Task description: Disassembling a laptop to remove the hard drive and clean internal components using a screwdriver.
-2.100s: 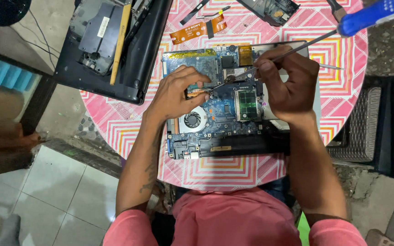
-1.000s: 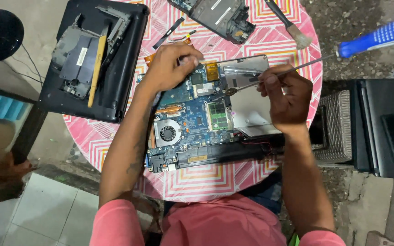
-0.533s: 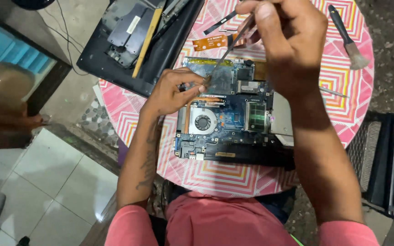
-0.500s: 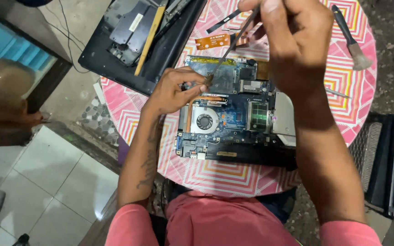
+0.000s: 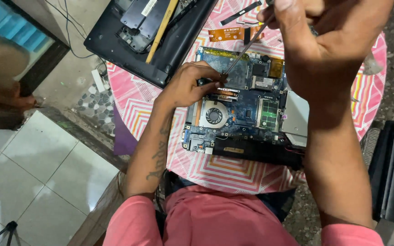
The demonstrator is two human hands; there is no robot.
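You worked at a small round table (image 5: 142, 102) covered in a pink zigzag cloth, standing on rough ground beside pale floor tiles (image 5: 37, 173). The blue circuit board (image 5: 247, 107), with its round fan (image 5: 214, 115), lay in the middle of the cloth. Your left hand (image 5: 189, 85) rested on the board's upper left edge, fingers curled and pinching something small. Your right hand (image 5: 324, 41) was raised above the board, closed around a thin screwdriver (image 5: 245, 49). A black laptop shell (image 5: 156, 32) lay on the table's far left.
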